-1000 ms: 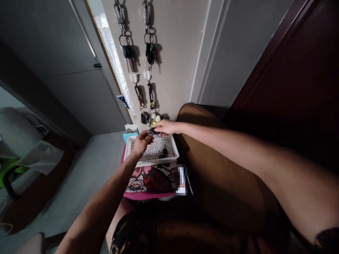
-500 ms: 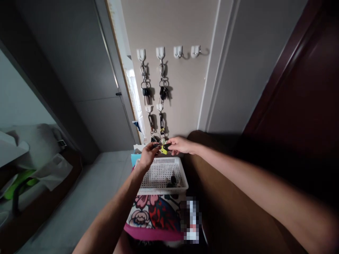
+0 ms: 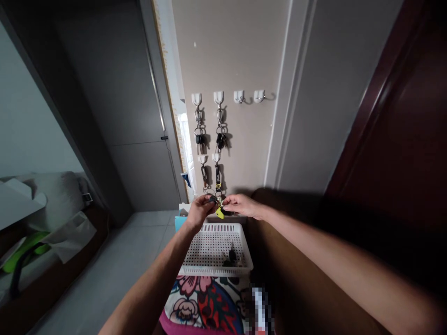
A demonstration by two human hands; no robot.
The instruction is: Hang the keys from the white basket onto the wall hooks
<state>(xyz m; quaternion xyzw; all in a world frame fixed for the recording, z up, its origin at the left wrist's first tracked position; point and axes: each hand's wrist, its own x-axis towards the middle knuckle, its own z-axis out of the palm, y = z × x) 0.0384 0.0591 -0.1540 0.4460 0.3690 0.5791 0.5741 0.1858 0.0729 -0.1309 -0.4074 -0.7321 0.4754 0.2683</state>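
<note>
Far off to the left of the fingers, a green thing point(image 3: 24, 249) lies low under a pale sheet point(image 3: 70, 230), well apart from the action. Coming across, here is the left hand point(image 3: 198, 211), raised in front of the wall, its fingers point(image 3: 208, 201) pinched together on the dark end of a key bunch point(image 3: 219, 211). That key bunch hangs in the air right between the two sets of fingertips, a yellow tag dangling from it just below them. Straight above the fingers, two lower wall hooks point(image 3: 202, 159) carry short key straps, and higher up runs a row of four white hooks point(image 3: 218, 97): the two on the left hold hanging keys point(image 3: 220, 139), the two on the right are bare. Directly beneath the fingers sits a white perforated basket point(image 3: 195, 244) with a few dark keys point(image 3: 232, 257) lying in its near right corner; the basket rests on a floral cloth point(image 3: 199, 302). A teal box point(image 3: 179, 222) peeks out just beside the left wrist. Now the right hand point(image 3: 242, 205), its fingers point(image 3: 228, 203) closed on the other side of the same key bunch, thumb and forefinger pressed to it. Further right of the fingers stands a dark brown door point(image 3: 394, 139).
</note>
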